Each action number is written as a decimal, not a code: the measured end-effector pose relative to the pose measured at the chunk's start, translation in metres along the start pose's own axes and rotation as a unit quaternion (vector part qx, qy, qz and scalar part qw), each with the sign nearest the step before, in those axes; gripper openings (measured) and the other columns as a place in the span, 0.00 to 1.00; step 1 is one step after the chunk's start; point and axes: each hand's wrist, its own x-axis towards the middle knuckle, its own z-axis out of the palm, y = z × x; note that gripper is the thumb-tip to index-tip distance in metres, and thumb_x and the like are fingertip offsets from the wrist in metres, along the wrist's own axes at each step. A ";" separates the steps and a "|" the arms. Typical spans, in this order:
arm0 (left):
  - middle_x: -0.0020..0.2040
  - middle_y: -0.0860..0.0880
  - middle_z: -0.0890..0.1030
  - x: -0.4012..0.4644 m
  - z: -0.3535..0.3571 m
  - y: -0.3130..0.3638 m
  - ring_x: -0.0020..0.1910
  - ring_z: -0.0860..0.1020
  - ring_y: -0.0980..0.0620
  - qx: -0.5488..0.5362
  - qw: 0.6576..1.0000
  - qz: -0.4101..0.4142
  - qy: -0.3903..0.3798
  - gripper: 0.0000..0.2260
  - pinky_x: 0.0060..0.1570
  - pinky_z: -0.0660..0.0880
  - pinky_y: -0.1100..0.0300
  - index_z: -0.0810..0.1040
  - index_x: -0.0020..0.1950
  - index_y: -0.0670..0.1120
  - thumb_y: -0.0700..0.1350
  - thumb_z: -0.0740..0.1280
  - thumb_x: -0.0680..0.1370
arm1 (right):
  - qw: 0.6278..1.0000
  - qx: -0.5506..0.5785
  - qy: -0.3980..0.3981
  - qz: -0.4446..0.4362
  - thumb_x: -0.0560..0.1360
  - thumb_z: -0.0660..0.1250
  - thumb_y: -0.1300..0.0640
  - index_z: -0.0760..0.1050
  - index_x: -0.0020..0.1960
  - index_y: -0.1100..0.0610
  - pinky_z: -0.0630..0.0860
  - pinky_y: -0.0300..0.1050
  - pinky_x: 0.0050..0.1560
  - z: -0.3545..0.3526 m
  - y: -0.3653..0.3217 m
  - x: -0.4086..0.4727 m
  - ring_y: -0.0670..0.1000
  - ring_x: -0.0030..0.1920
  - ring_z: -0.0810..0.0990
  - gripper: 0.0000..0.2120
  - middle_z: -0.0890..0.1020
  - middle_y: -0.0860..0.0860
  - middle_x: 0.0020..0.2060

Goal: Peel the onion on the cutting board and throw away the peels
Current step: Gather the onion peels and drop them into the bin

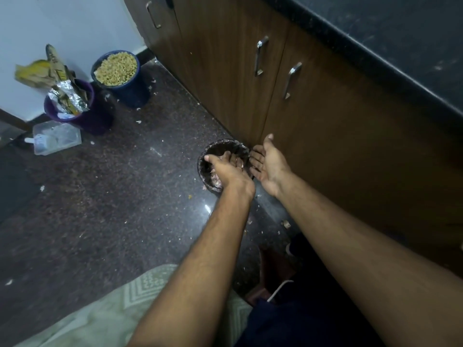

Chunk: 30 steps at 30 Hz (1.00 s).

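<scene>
Over the small bin at the cabinet's foot, the left hand and right hand hang with grips spread, peels lying inside, so disposal looks finished; next comes withdrawing.

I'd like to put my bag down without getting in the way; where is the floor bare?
Bare floor lies between the small bin under both hands and the clear plastic box, though scraps dot it. It is crowded by the wall, where the purple bucket and blue bucket stand, and at the cabinet.
</scene>
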 end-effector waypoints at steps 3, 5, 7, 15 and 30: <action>0.76 0.40 0.74 -0.025 -0.005 -0.010 0.76 0.72 0.43 0.020 1.000 0.011 0.001 0.37 0.78 0.66 0.50 0.71 0.77 0.41 0.69 0.48 0.85 | 1.000 -0.008 -0.003 -0.022 0.83 0.50 0.36 0.67 0.75 0.60 0.67 0.47 0.69 -0.015 0.002 -0.023 0.53 0.74 0.69 0.33 0.70 0.57 0.75; 0.76 0.40 0.74 -0.041 -0.008 -0.015 0.76 0.72 0.43 0.031 0.999 0.014 -0.015 0.37 0.79 0.65 0.50 0.72 0.77 0.41 0.69 0.47 0.85 | 0.999 -0.003 -0.001 -0.037 0.83 0.49 0.36 0.65 0.76 0.61 0.65 0.49 0.73 -0.028 0.002 -0.037 0.54 0.75 0.68 0.34 0.69 0.57 0.76; 0.77 0.40 0.73 -0.058 -0.006 -0.021 0.78 0.70 0.43 0.038 0.998 0.012 -0.042 0.38 0.80 0.62 0.51 0.71 0.77 0.41 0.68 0.45 0.85 | 0.999 0.009 0.000 -0.053 0.83 0.49 0.36 0.64 0.77 0.61 0.63 0.50 0.74 -0.043 -0.001 -0.052 0.54 0.76 0.66 0.34 0.68 0.57 0.76; 0.79 0.39 0.71 -0.156 0.007 -0.063 0.80 0.68 0.43 0.063 0.985 -0.011 -0.160 0.37 0.79 0.58 0.51 0.71 0.78 0.40 0.67 0.44 0.85 | 0.986 0.073 0.010 -0.147 0.82 0.51 0.34 0.69 0.74 0.60 0.64 0.50 0.73 -0.111 -0.005 -0.137 0.54 0.76 0.67 0.34 0.70 0.57 0.75; 0.76 0.40 0.74 -0.336 -0.015 -0.157 0.76 0.72 0.43 0.100 0.904 -0.055 -0.412 0.37 0.80 0.64 0.50 0.71 0.77 0.42 0.70 0.50 0.84 | 0.877 0.250 0.163 -0.378 0.82 0.53 0.35 0.78 0.64 0.56 0.68 0.44 0.70 -0.218 0.007 -0.300 0.50 0.70 0.74 0.29 0.78 0.53 0.66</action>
